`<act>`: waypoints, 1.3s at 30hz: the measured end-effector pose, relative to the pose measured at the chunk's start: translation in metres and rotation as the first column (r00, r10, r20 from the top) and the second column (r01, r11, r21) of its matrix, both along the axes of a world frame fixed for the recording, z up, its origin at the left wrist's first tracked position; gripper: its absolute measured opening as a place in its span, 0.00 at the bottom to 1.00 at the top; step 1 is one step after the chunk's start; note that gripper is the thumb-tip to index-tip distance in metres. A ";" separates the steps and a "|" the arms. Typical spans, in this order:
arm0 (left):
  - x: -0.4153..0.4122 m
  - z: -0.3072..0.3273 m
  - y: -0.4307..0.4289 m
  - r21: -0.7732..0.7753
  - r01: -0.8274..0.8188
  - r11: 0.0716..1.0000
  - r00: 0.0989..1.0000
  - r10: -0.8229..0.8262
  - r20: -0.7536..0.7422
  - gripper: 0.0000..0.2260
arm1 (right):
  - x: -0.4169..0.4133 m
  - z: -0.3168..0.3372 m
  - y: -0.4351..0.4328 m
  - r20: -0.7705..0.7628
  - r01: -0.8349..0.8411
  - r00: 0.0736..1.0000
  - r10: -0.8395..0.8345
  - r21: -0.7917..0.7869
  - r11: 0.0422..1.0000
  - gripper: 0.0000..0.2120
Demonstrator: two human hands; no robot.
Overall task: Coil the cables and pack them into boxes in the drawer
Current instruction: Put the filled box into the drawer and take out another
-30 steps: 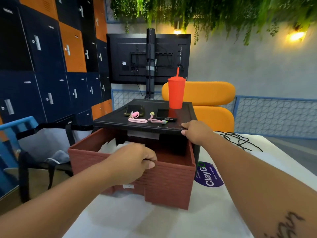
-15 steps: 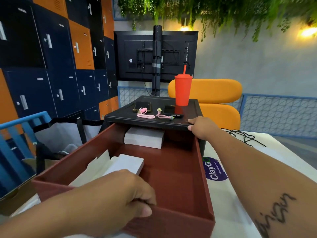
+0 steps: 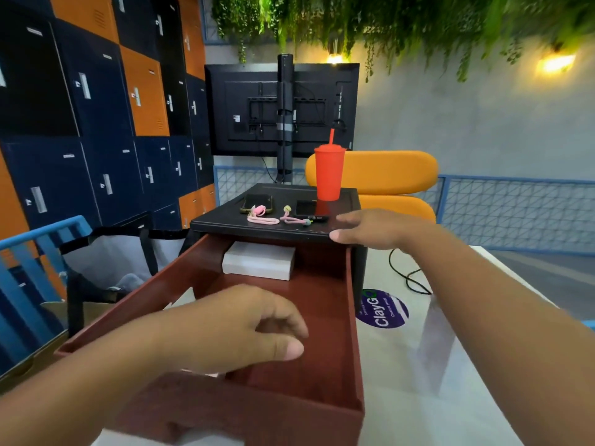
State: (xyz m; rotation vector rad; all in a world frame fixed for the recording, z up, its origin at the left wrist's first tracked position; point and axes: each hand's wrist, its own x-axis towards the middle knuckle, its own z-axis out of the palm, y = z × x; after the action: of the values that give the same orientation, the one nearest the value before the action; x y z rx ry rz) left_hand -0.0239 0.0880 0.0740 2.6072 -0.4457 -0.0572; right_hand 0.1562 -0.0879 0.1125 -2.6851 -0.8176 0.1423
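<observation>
The reddish-brown drawer [image 3: 351, 320] is pulled far out of a small black cabinet [image 3: 222, 225] on the white table. My left hand [image 3: 231, 329] hovers over the drawer's front part with loosely curled fingers and holds nothing. My right hand [image 3: 370, 228] rests on the cabinet top's front right corner, fingers fairly straight. A white box [image 3: 257, 260] lies at the back of the drawer under the top. A corner of another white box [image 3: 185, 296] shows behind my left hand. A black cable [image 3: 407, 278] lies loose on the table, right of the cabinet.
A red cup with a straw [image 3: 328, 173], two phones [image 3: 257, 202] and pink lanyards [image 3: 262, 217] sit on the cabinet top. A purple sticker [image 3: 383, 309] marks the table [image 3: 402, 420]. A blue chair with a bag [image 3: 38, 230] stands left, an orange chair [image 3: 386, 172] behind.
The drawer slid far out toward me. My left hand let go of its front edge and now hovers over it. My right hand stayed on the cabinet top, its fingers now straighter.
</observation>
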 end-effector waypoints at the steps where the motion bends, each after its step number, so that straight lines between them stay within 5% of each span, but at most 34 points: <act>1: 0.005 0.001 -0.003 -0.055 -0.017 0.998 1.000 0.016 -0.017 0.05 | -0.009 0.008 -0.016 -0.020 -0.010 1.000 0.010 0.033 0.999 0.30; 11: 0.089 0.007 -0.119 -0.141 0.054 0.989 0.994 -0.041 0.097 0.36 | -0.028 -0.020 -0.152 -0.219 0.125 0.975 -0.043 0.377 0.918 0.49; 16: 0.127 0.002 -0.177 -0.026 0.072 0.997 0.997 -0.071 0.027 0.46 | -0.034 -0.043 -0.175 -0.268 0.189 0.963 0.011 0.706 0.682 0.53; 22: 0.153 -0.006 -0.208 0.102 0.057 0.993 0.994 -0.046 -0.103 0.46 | -0.034 -0.065 -0.199 -0.282 0.192 0.957 0.074 0.801 0.567 0.46; 27: 0.161 -0.003 -0.205 0.156 0.054 0.986 0.994 -0.037 -0.107 0.44 | -0.024 -0.076 -0.208 -0.314 0.201 0.946 0.082 0.766 0.611 0.41; 32: 0.157 0.021 -0.176 -0.148 0.036 0.988 0.998 -0.042 -0.040 0.32 | -0.008 -0.075 -0.202 -0.319 0.125 0.935 0.152 0.702 0.702 0.50; 35: 0.145 0.044 -0.150 -0.448 0.067 0.891 0.996 -0.089 -0.027 0.26 | -0.005 -0.066 -0.192 -0.312 0.067 0.931 0.191 0.658 0.750 0.56; 39: 0.132 0.062 -0.116 -0.653 0.094 0.752 0.989 -0.144 -0.024 0.26 | -0.011 -0.044 -0.171 -0.257 -0.030 0.936 0.239 0.620 0.784 0.55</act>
State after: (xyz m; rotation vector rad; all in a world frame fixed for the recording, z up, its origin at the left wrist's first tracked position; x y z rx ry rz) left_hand 0.1083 -0.0280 0.1361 1.8748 -0.4981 -0.0315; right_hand 0.1448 -0.2589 0.0682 -1.9236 -0.7848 0.2900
